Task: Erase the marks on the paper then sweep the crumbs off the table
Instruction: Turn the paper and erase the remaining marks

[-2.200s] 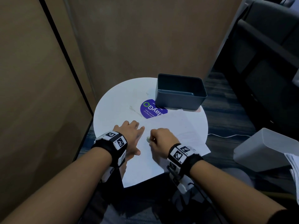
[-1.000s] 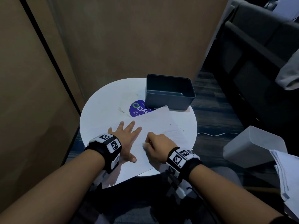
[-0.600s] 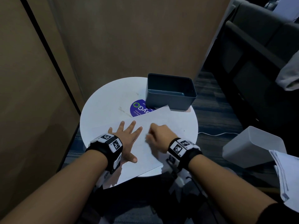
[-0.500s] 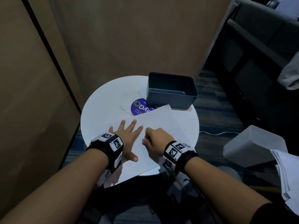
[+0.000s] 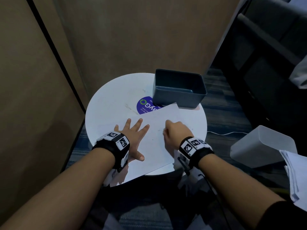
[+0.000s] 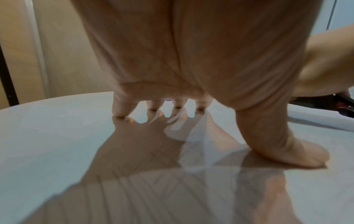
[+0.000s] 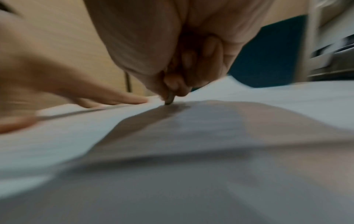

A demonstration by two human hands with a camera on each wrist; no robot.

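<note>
A white sheet of paper (image 5: 154, 143) lies on the round white table (image 5: 106, 110), with faint marks near its middle. My left hand (image 5: 132, 136) lies flat on the paper's left part, fingers spread and straight, pressing it down. In the left wrist view the left hand's fingertips (image 6: 178, 106) and thumb touch the surface. My right hand (image 5: 176, 133) is curled into a fist to the right. It pinches a small eraser (image 7: 169, 98) whose tip touches the paper (image 7: 268, 97). The right wrist view is blurred.
A dark grey open box (image 5: 178, 87) stands at the table's far right edge, over a purple round sticker (image 5: 146, 106). A white bin (image 5: 262, 146) and a stack of papers (image 5: 295, 176) are on the floor to the right. Brown panels close the left and back.
The right hand has rubbed back and forth over the paper with the eraser and now sits a little farther right. The left hand stays pressed flat. The paper has turned slightly.
</note>
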